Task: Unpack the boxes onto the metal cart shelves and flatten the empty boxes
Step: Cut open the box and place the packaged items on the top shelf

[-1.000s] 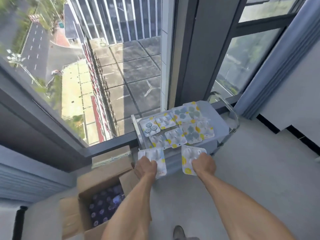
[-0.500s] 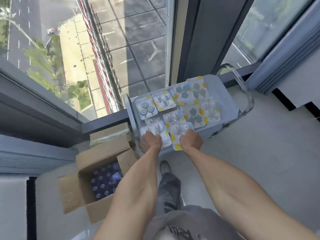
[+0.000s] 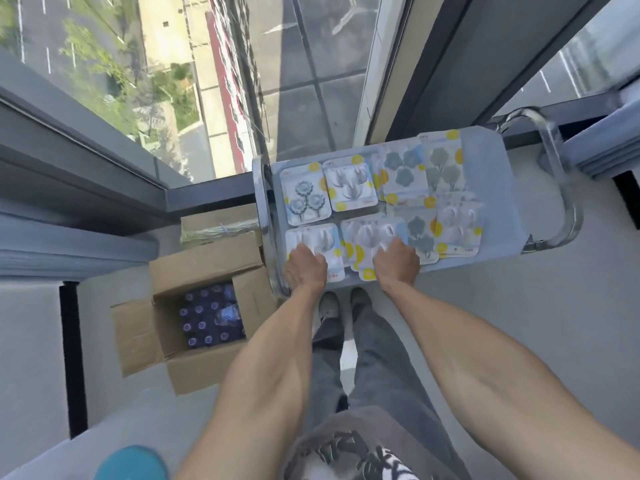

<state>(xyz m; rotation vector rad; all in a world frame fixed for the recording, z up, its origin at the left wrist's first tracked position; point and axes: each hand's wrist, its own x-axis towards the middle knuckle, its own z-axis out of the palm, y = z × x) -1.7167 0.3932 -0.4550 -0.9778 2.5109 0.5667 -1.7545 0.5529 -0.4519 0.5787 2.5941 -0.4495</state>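
The metal cart (image 3: 491, 188) stands by the window, and its top shelf is covered with several blister packs of wall hooks. My left hand (image 3: 305, 269) holds a hook pack (image 3: 317, 239) at the shelf's near left corner. Just to the right, my right hand (image 3: 397, 263) holds another hook pack (image 3: 367, 237), fingers over its top. This pack overlaps its neighbours and sticks out a little past the shelf's front edge. Both packs lie flat on the shelf. An open cardboard box (image 3: 194, 271) sits on the floor left of the cart, with dark bottles (image 3: 207, 317) inside.
A flat piece of cardboard (image 3: 221, 221) lies between the box and the window sill. The cart's chrome handle (image 3: 562, 188) curves out on the right. My feet (image 3: 329, 303) stand right at the cart's front edge. Floor-to-ceiling glass runs behind the cart.
Both hands have carried their packs forward from in front of the cart onto the near edge of the shelf. My view has tilted downward and moved closer.
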